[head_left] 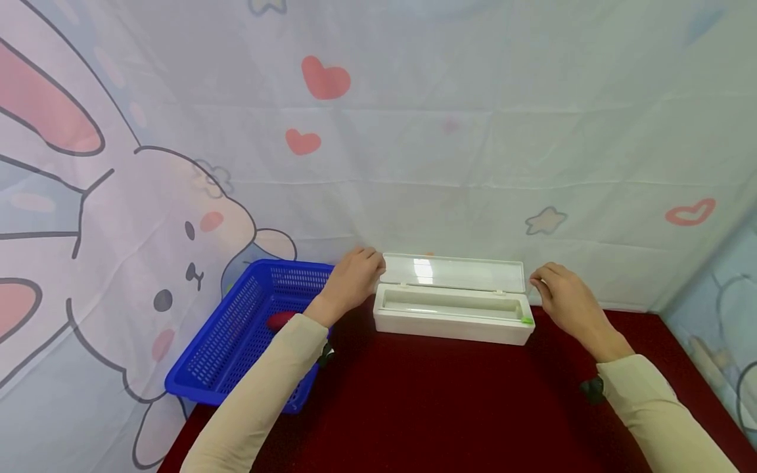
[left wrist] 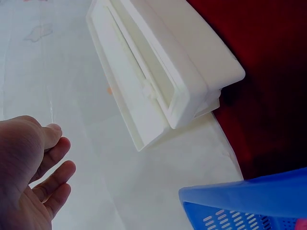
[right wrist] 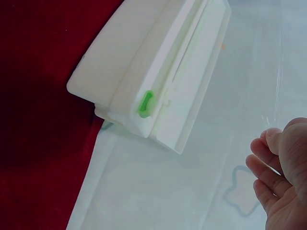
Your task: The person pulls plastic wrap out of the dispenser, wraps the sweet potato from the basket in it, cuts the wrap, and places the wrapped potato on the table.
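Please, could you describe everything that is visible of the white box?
The white box is long and narrow and looks like plastic. It rests on the dark red cloth, one long side roughly facing the head camera. Its glossy lid stands open along the far long edge, showing the hollow inside. A small green piece sits at the right end of the near rim. Neither the left hand nor the right hand grips it; whether their pinched clear film touches it is unclear.
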The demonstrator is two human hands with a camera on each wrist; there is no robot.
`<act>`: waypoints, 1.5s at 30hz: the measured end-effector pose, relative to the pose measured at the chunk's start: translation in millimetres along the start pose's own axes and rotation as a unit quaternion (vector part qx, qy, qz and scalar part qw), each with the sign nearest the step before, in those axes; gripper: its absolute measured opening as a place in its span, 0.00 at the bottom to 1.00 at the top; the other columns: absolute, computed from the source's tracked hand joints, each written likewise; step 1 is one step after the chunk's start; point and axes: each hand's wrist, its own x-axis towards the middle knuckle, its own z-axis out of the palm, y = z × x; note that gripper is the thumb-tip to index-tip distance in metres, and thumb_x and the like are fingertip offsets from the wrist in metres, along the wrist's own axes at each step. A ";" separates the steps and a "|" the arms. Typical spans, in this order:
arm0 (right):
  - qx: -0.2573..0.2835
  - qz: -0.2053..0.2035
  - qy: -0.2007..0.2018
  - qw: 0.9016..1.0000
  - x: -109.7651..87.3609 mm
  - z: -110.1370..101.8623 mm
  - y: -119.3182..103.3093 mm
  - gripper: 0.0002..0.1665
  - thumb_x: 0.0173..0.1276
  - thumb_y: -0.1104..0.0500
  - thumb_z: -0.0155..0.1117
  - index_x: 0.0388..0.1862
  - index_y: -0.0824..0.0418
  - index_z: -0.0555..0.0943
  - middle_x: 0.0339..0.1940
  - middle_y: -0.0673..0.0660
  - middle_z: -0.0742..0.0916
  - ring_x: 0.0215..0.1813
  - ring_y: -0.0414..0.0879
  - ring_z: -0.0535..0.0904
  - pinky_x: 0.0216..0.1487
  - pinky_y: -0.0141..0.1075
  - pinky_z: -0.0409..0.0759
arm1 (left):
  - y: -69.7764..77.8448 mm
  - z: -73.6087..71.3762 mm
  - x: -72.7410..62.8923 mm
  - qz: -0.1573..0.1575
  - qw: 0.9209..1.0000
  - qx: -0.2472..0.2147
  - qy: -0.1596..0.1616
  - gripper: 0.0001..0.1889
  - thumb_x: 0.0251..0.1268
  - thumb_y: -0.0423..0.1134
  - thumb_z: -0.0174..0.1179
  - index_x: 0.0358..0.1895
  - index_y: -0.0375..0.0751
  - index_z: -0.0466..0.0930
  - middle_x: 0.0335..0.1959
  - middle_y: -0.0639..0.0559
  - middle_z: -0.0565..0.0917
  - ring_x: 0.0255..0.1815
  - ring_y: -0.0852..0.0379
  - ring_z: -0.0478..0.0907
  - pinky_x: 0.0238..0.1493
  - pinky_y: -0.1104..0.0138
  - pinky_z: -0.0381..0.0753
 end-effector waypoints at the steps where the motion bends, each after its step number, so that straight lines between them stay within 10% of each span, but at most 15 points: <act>1: -0.001 -0.001 0.001 1.000 0.6 -0.3 0.2 0.05 0.70 0.76 0.67 0.43 0.71 0.85 0.40 0.64 0.87 0.39 0.58 0.85 0.39 0.53 0.86 | 0.0 -0.7 0.3 0.001 1.000 0.001 0.001 0.05 0.79 0.32 0.60 0.43 0.36 0.85 0.40 0.45 0.87 0.45 0.45 0.83 0.52 0.54 0.83; 45: -0.006 -0.027 0.033 0.999 23.2 -21.7 1.7 0.01 0.73 0.73 0.67 0.41 0.73 0.84 0.39 0.65 0.88 0.39 0.60 0.86 0.38 0.55 0.85 | -3.9 -27.0 20.7 -0.005 1.000 -0.001 0.003 0.07 0.80 0.34 0.60 0.46 0.35 0.86 0.43 0.44 0.88 0.46 0.45 0.82 0.52 0.55 0.82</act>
